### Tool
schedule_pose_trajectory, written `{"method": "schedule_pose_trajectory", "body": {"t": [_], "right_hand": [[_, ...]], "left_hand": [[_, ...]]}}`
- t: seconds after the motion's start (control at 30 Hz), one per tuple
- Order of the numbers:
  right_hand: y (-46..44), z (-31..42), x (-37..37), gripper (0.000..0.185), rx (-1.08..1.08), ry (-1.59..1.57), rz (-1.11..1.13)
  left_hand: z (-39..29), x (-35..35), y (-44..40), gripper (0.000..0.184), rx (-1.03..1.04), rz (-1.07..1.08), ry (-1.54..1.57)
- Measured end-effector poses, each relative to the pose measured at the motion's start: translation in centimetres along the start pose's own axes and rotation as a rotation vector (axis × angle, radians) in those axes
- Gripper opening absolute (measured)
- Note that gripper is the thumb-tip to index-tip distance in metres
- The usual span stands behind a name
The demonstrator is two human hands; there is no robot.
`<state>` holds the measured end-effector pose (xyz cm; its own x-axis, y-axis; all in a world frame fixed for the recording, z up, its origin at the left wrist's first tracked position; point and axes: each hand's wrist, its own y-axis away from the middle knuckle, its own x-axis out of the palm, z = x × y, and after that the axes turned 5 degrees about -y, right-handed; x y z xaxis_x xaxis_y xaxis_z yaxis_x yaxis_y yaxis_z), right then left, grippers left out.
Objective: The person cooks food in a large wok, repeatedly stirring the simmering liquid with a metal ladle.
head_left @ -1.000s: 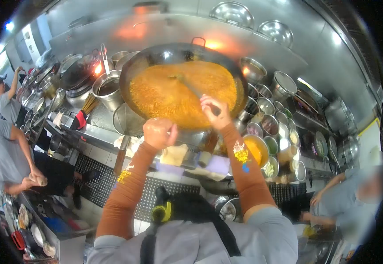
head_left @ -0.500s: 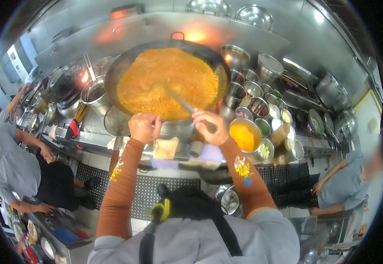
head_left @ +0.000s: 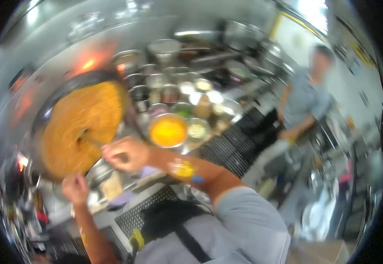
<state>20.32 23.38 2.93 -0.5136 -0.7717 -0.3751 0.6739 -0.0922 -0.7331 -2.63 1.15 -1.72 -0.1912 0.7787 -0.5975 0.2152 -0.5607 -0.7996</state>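
A large black wok [head_left: 40,127] holds a thick orange-brown sauce [head_left: 83,114]. My right hand [head_left: 125,154] is closed around the handle of a long-handled stirring tool [head_left: 90,140] whose head is sunk in the sauce, so its kind is hidden. My left hand [head_left: 75,188] makes a fist by the near rim of the wok. Whatever that fist holds, if anything, does not show. Motion blurs the whole view.
Right of the wok stand a bowl of bright orange liquid [head_left: 168,130], a bowl of pale chopped pieces [head_left: 197,130] and several metal pots. A folded cloth [head_left: 111,186] lies at the counter edge. Another person [head_left: 308,97] stands at the right.
My view has swung to the right, so the wok now sits further left and the person on the right shows more fully. The tool is still in the sauce, in my right hand.
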Motion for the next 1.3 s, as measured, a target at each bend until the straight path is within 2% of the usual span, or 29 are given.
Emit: {"method": "schedule_pose_trajectory", "body": {"t": [0.1, 0.27, 0.53, 0.63, 0.7, 0.9, 1.03, 1.3], "right_hand": [[-2.6, -0.9, 0.2, 0.006, 0.049, 0.022, 0.027], [-6.2, -5.8, 2.3, 0.006, 0.041, -0.014, -0.023], [-12.9, -12.7, 4.6, 0.005, -0.005, -0.006, -0.072], [-15.2, -13.6, 4.7, 0.004, 0.055, 0.041, -0.048], [-16.3, -14.9, 5.6, 0.004, -0.02, 0.046, -0.057], [-16.7, -17.4, 8.2, 0.006, -0.073, 0.027, -0.126], [-17.7, -18.1, 9.0, 0.005, 0.023, 0.061, -0.193], [-14.9, -17.1, 6.1, 0.006, -0.012, 0.124, -0.164]], "left_hand": [[-0.4, 0.0, -0.8, 0.03, 0.022, -0.01, -0.012], [0.5, 0.3, -0.5, 0.03, 0.009, 0.04, -0.032], [0.0, 0.0, -1.4, 0.029, 0.076, 0.001, -0.048], [0.0, 0.0, -1.5, 0.03, 0.096, -0.013, -0.045], [0.2, 0.1, -1.5, 0.03, 0.116, -0.029, -0.058], [0.5, 0.3, -0.9, 0.03, 0.088, -0.023, -0.028], [0.4, 0.2, -0.6, 0.03, 0.101, -0.008, -0.063], [0.2, 0.2, -0.7, 0.028, 0.107, -0.043, -0.074]]}}
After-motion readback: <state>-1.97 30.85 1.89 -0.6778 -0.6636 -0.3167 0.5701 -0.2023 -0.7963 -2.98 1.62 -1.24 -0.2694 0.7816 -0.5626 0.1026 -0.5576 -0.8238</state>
